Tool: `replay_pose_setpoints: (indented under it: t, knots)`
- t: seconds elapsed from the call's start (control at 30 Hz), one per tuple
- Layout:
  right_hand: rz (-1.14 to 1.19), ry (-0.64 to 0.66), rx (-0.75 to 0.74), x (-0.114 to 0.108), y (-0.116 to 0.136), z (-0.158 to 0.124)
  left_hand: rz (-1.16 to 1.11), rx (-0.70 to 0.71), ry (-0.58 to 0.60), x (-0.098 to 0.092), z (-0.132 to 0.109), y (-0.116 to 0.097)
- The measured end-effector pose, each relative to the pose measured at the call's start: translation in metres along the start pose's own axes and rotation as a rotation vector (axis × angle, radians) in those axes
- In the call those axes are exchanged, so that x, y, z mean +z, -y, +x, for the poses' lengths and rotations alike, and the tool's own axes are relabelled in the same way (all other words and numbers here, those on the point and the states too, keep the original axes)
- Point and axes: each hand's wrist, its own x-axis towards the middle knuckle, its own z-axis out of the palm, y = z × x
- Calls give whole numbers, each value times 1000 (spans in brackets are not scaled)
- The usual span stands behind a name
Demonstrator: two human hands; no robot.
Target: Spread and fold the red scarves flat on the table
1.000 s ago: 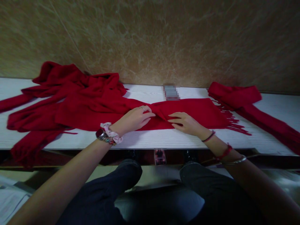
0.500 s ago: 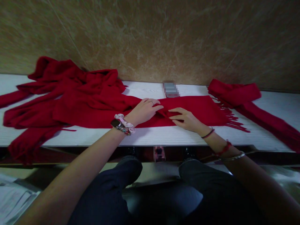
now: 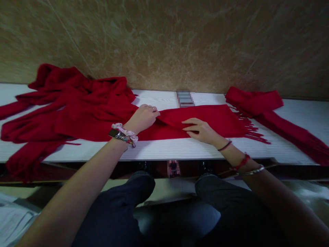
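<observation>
A red scarf [image 3: 216, 120] lies lengthwise on the white table, its fringe spread at the right end. My left hand [image 3: 144, 118] pinches the scarf's cloth near its middle, pulling up a crease that runs to the right. On the wrist are a watch and a pale scrunchie. My right hand [image 3: 199, 130] lies on the scarf with fingers stretched out and slightly apart, just right of the raised fold. Toward the left the scarf runs into a rumpled heap of red cloth [image 3: 77, 99].
Another red scarf [image 3: 257, 99], loosely folded, lies at the right with one end over the front edge. A blurred-out flat object [image 3: 185, 98] rests at the back of the white table [image 3: 159, 151]. Behind stands a brown marbled wall [image 3: 164, 44]. White papers [image 3: 15, 219] are at lower left.
My left hand has moved left along the scarf, drawing the pinched cloth away from my right hand. My right hand has stayed almost in place.
</observation>
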Motion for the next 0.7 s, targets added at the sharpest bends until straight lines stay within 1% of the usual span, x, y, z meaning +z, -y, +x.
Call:
replay_pose_setpoints:
  t: [0.07,0.13,0.2,0.27,0.33,0.37,0.43,0.53,0.7]
  knots:
    - [11,10,7,0,0,0,-9,-10,-39,-3,-5,6]
    - [21,22,14,-1,0,0,-20,-53,-82,-12,-13,10]
    - [25,44,18,-1,1,-1,-44,-85,-65,-24,-21,12]
    - [22,93,18,-2,2,0,-89,-9,59,-31,-29,10]
    - [12,152,23,-3,4,0,-108,63,208,-31,-35,5]
    - [6,177,25,-4,4,1,-107,75,263,-29,-37,3]
    - [-8,208,27,-5,6,1,-95,74,316,-25,-41,-1]
    - [-22,210,19,-6,7,2,-78,83,319,-23,-44,0]
    - [16,131,4,-9,8,-1,-84,75,253,-26,-55,9]
